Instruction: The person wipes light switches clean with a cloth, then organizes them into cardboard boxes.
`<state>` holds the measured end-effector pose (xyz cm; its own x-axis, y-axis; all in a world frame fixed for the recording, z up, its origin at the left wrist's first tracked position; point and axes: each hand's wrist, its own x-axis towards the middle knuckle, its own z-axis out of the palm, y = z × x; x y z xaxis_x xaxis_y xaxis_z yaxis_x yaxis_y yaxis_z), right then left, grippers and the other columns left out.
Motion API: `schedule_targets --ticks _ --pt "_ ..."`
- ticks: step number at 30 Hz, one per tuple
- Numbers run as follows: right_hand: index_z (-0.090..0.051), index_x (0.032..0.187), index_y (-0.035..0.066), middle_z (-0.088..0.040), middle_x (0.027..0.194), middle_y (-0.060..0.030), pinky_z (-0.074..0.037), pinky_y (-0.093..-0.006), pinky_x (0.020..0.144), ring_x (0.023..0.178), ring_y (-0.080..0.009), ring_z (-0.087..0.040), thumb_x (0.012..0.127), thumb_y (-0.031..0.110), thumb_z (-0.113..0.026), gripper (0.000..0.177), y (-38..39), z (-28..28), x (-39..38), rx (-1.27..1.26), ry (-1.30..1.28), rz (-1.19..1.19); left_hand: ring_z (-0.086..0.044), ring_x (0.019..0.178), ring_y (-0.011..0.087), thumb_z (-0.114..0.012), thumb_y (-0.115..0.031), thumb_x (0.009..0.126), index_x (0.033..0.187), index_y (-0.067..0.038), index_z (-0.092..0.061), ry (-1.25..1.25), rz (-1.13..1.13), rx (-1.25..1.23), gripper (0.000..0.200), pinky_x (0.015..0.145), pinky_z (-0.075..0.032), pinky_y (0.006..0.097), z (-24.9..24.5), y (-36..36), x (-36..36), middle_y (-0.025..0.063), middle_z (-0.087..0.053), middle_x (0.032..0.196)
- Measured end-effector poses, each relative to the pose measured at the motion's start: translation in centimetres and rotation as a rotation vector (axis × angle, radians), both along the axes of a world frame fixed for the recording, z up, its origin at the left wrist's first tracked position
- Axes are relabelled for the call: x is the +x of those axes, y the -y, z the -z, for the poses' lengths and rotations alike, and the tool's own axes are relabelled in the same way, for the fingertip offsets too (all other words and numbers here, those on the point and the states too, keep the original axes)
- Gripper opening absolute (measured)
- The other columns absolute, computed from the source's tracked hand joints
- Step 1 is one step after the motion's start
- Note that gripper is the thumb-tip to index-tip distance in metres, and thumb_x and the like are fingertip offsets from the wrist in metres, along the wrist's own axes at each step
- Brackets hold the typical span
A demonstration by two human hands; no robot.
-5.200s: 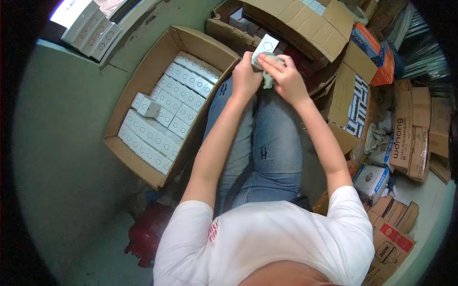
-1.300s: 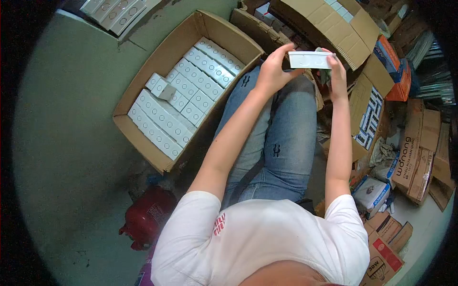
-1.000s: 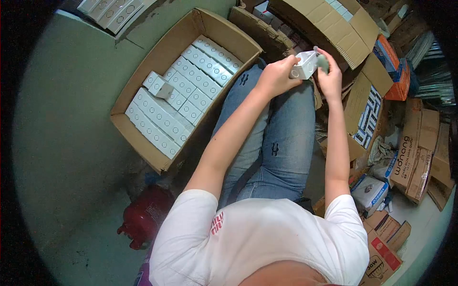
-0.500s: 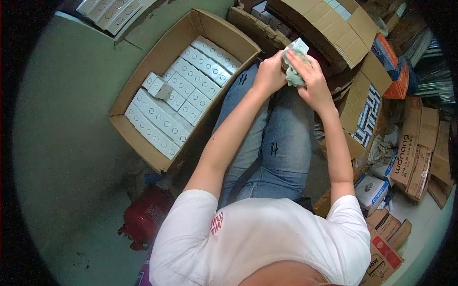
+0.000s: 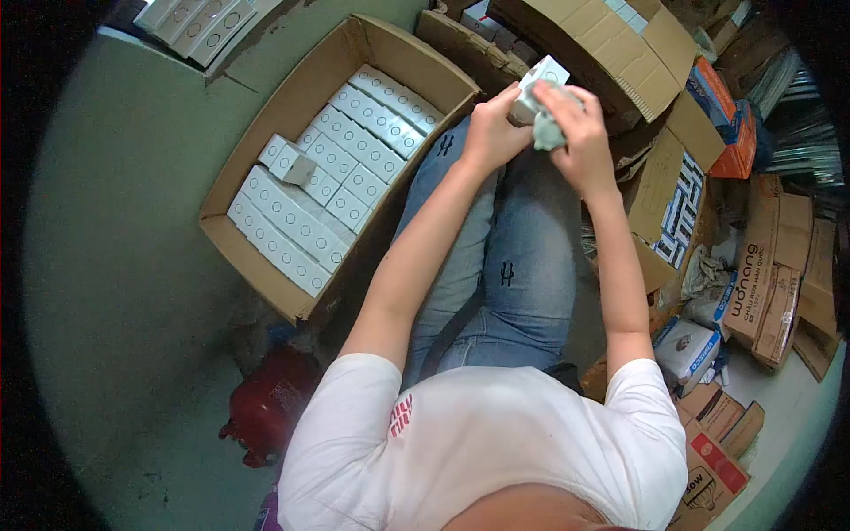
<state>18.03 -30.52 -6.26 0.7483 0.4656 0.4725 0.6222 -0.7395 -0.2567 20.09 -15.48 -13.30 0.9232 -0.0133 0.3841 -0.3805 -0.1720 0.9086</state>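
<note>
Over my knees my left hand (image 5: 498,128) grips a small white box (image 5: 547,71) by its side. Fingers of my right hand (image 5: 577,133) press a pale green cloth (image 5: 549,131) against the near right side of that box. An open cardboard carton (image 5: 217,190) stands to the left of my legs. It holds rows of small white boxes (image 5: 341,159) with round marks on their tops. Two boxes (image 5: 290,164) sit higher than the rows near the carton's left side.
More marked white boxes (image 5: 199,26) lie at the top left. Open cartons (image 5: 611,53) stand beyond my hands, and another carton (image 5: 660,208) is on the right. Flattened cardboard (image 5: 761,274) and packets (image 5: 686,354) lie farther right. A dark red object (image 5: 270,398) is at lower left.
The white box now shows more of its marked face and is tilted differently in my left hand. The cloth and my right fingers have shifted slightly on it.
</note>
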Motion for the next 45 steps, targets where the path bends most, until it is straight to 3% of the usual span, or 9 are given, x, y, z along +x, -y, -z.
schedule_targets --ticks 4,13,16,20,23,28,36,40,45 --pt "-0.059 0.130 0.007 -0.058 0.137 -0.0064 -0.042 -0.0404 0.106 0.118 -0.0345 -0.050 0.063 -0.006 -0.059 0.069 1.1 1.1 2.1 -0.003 0.065 0.152 -0.072 0.087 0.0174 -0.081 -0.016 0.068 0.125 -0.001 -0.061 0.100 0.001 0.110 0.062 0.076 -0.055 0.0313 0.4 0.2 0.1 0.0174 -0.072 0.100" --pt "-0.060 0.131 0.012 -0.057 0.138 -0.0027 -0.044 -0.0390 0.105 0.120 -0.0335 -0.050 0.065 -0.003 -0.068 0.068 0.1 0.5 0.5 -0.035 0.081 0.016 -0.071 0.095 0.0211 -0.078 -0.011 0.069 0.117 -0.001 -0.065 0.068 -0.046 -0.040 0.051 0.080 -0.055 0.0318 -0.4 -0.1 -0.1 0.0161 -0.069 0.115" --pt "-0.058 0.133 0.012 -0.056 0.139 -0.0014 -0.045 -0.0394 0.104 0.120 -0.0341 -0.050 0.065 -0.005 -0.066 0.071 1.3 1.0 2.5 -0.099 0.105 0.176 -0.069 0.097 0.0329 -0.075 -0.006 0.066 0.106 -0.001 -0.067 0.132 -0.013 -0.013 0.041 0.080 -0.056 0.0365 -0.8 0.2 -0.3 0.0173 -0.065 0.118" --pt "-0.057 0.135 0.012 -0.054 0.141 -0.0003 -0.045 -0.0392 0.105 0.121 -0.0340 -0.050 0.062 -0.006 -0.067 0.076 -0.1 0.5 0.7 -0.106 0.065 0.083 -0.069 0.098 0.0337 -0.076 -0.008 0.065 0.106 -0.001 -0.067 0.084 -0.098 -0.068 0.043 0.080 -0.056 0.0365 0.1 0.1 0.2 0.0185 -0.064 0.121" --pt "-0.054 0.138 0.013 -0.053 0.144 -0.0002 -0.045 -0.0382 0.106 0.122 -0.0337 -0.050 0.060 -0.006 -0.068 0.082 -0.7 0.3 -0.7 -0.089 0.035 -0.020 -0.068 0.103 0.0190 -0.079 -0.009 0.067 0.116 0.002 -0.065 0.020 -0.074 -0.163 0.052 0.087 -0.054 0.0320 0.0 -0.1 0.4 0.0197 -0.064 0.126" --pt "-0.049 0.143 0.013 -0.051 0.145 -0.0011 -0.045 -0.0381 0.104 0.120 -0.0339 -0.050 0.067 -0.005 -0.066 0.080 1.2 0.3 3.0 -0.097 0.121 0.134 -0.069 0.103 0.0194 -0.080 -0.011 0.067 0.119 0.002 -0.063 0.203 -0.092 -0.049 0.057 0.087 -0.054 0.0324 -0.1 0.0 -0.2 0.0195 -0.066 0.121" --pt "-0.052 0.141 0.015 -0.051 0.145 -0.0015 -0.043 -0.0387 0.108 0.122 -0.0327 -0.050 0.054 -0.010 -0.073 0.092 -0.3 -0.5 0.1 -0.112 0.013 -0.075 -0.068 0.105 0.0221 -0.080 -0.011 0.066 0.120 0.000 -0.064 0.071 -0.094 -0.105 0.057 0.087 -0.054 0.0334 -0.7 -0.5 0.3 0.0211 -0.064 0.124" --pt "-0.051 0.141 0.014 -0.052 0.145 -0.0015 -0.044 -0.0403 0.105 0.118 -0.0361 -0.051 0.068 -0.004 -0.065 0.077 2.5 0.3 3.2 -0.076 0.064 -0.008 -0.068 0.108 0.0268 -0.080 -0.010 0.065 0.118 -0.002 -0.065 0.170 -0.035 -0.005 0.055 0.088 -0.054 0.0349 -0.3 -0.2 -0.2 0.0227 -0.062 0.127" --pt "-0.052 0.140 0.013 -0.052 0.144 -0.0021 -0.041 -0.0398 0.107 0.120 -0.0350 -0.049 0.067 -0.003 -0.067 0.077 1.9 0.2 3.0 -0.127 0.080 -0.071 -0.065 0.113 0.0291 -0.079 -0.007 0.065 0.117 -0.002 -0.065 0.161 -0.042 0.008 0.054 0.091 -0.053 0.0361 0.0 -0.2 0.1 0.0220 -0.059 0.132"
